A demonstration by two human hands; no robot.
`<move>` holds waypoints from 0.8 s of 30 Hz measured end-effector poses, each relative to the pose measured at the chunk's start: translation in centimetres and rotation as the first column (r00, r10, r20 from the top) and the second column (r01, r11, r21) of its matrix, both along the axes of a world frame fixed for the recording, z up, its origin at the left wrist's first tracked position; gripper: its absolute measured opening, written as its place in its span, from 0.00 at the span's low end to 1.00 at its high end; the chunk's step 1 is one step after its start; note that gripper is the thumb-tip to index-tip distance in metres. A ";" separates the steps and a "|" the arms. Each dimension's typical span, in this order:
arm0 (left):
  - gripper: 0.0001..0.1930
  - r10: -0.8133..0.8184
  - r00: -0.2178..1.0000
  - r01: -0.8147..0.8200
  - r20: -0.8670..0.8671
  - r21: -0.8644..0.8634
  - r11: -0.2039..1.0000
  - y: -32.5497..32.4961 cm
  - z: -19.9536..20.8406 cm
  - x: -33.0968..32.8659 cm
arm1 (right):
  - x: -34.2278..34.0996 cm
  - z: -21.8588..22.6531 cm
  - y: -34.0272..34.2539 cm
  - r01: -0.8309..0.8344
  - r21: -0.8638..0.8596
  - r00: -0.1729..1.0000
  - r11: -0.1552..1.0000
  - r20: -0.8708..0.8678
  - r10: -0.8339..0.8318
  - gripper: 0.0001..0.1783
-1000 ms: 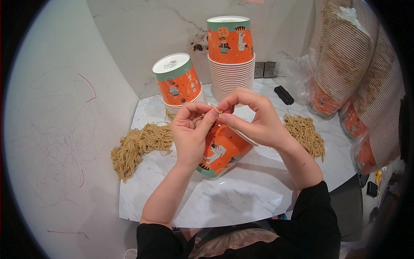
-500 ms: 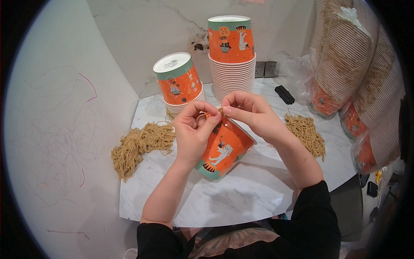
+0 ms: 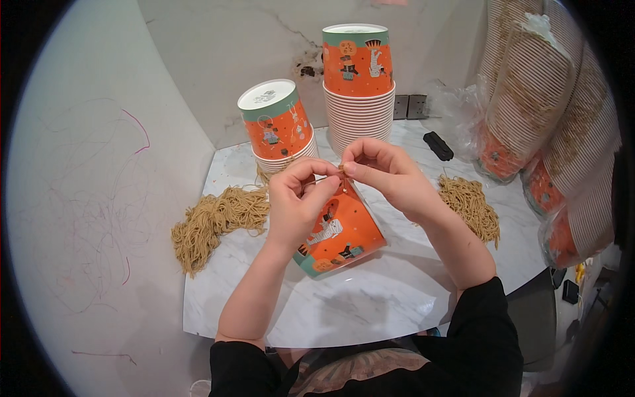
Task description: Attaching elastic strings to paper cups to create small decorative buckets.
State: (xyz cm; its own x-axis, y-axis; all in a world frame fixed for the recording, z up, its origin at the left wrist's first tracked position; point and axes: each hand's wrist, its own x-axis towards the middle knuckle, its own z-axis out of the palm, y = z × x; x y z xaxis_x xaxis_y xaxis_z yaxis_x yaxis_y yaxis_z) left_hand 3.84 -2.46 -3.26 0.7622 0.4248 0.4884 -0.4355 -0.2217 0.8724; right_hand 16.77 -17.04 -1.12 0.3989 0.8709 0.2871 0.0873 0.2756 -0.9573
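Observation:
An orange paper bucket [image 3: 354,228] with a green band and cartoon figures tilts beneath my hands, its bottom toward the lower left. My left hand [image 3: 297,202] and my right hand [image 3: 387,173] meet over its raised rim side. Both pinch a thin tan cord [image 3: 342,170] between thumb and forefinger. A short end of cord hangs down against the bucket's wall. Its knot or loop is too small to make out, and my left fingers hide part of the rim.
Bundles of tan cord lie left [image 3: 221,221] and right [image 3: 468,206]. Behind stand a short bucket stack [image 3: 274,126] and a tall bucket stack [image 3: 359,99], upside down. A black object [image 3: 437,145] lies before plastic-wrapped cup stacks [image 3: 522,86]. A wall [image 3: 92,218] bounds the left.
The bucket has turned under my hands, so other printed figures now face up. My fingers have shifted only slightly and still pinch the cord.

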 end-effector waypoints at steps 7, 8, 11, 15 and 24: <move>0.09 -0.114 0.983 0.075 -0.143 -0.251 0.965 -0.3 1.4 -0.6 | -0.1 -0.2 -0.1 0.130 0.099 0.904 0.987 0.397 -0.158 0.06; 0.09 -0.154 0.974 0.104 -0.165 -0.275 0.956 0.2 1.3 -0.6 | -0.2 -0.2 -0.1 0.166 0.098 0.877 0.981 0.441 -0.192 0.05; 0.08 -0.209 0.961 0.145 -0.182 -0.315 0.938 1.1 1.0 -0.6 | -0.5 -0.3 0.3 0.116 0.090 0.946 0.989 0.293 -0.137 0.06; 0.09 -0.235 0.957 0.153 -0.171 -0.394 0.907 0.9 1.5 -0.6 | -0.3 0.0 0.1 0.116 0.103 0.927 0.988 0.345 -0.145 0.08; 0.06 -0.227 0.931 0.123 -0.287 -0.339 0.933 1.5 1.9 -0.8 | -0.1 0.2 -0.3 0.203 0.091 0.858 0.975 0.464 -0.222 0.11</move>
State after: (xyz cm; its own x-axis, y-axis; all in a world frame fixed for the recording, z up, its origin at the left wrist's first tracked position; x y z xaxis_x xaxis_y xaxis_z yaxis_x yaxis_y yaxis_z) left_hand 3.03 -0.99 -1.40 0.9298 0.3604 0.0749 -0.1319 0.1362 0.9819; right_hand 16.68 -17.37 -0.90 0.3836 0.7649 0.5176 0.5830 0.2340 -0.7780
